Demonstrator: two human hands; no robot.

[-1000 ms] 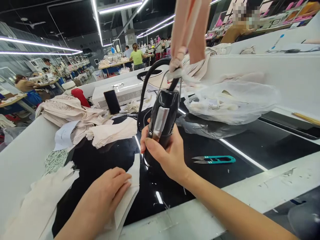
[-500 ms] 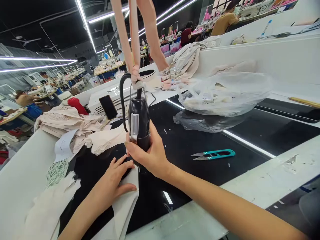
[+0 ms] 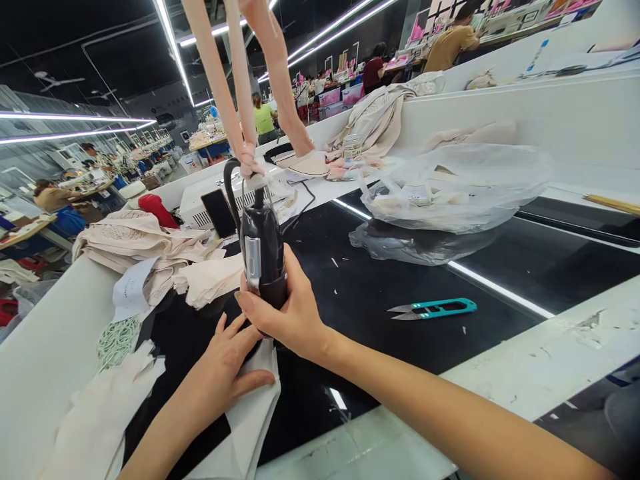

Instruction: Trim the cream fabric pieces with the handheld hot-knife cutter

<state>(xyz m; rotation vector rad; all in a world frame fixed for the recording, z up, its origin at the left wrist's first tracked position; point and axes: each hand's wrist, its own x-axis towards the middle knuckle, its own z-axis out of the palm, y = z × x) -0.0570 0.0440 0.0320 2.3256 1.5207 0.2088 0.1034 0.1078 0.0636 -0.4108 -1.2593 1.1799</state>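
My right hand (image 3: 285,310) is wrapped round a black handheld electric tool (image 3: 265,253) with a silver plate. Pink fabric strips (image 3: 247,157) are knotted at the tool's top, beside its black cord. My left hand (image 3: 230,363) lies with fingers spread on a pale piece of cloth (image 3: 253,420), its fingertips close to the tool's base. The base itself is mostly hidden by my hands. Both hands are over the black table surface (image 3: 345,347). To the right lie teal thread snips (image 3: 440,307), touched by neither hand.
A clear plastic bag (image 3: 460,190) lies behind the snips. On the left are beige cloth (image 3: 135,240), a paper slip (image 3: 131,290), green cord (image 3: 117,341) and pale cloth pieces (image 3: 100,413). A phone (image 3: 219,213) leans against a white box. People sit at machines in the background.
The tool and my right hand have moved slightly left, and the pink strips above have shifted left too. My left hand still lies on the cloth. A person in green now shows behind.
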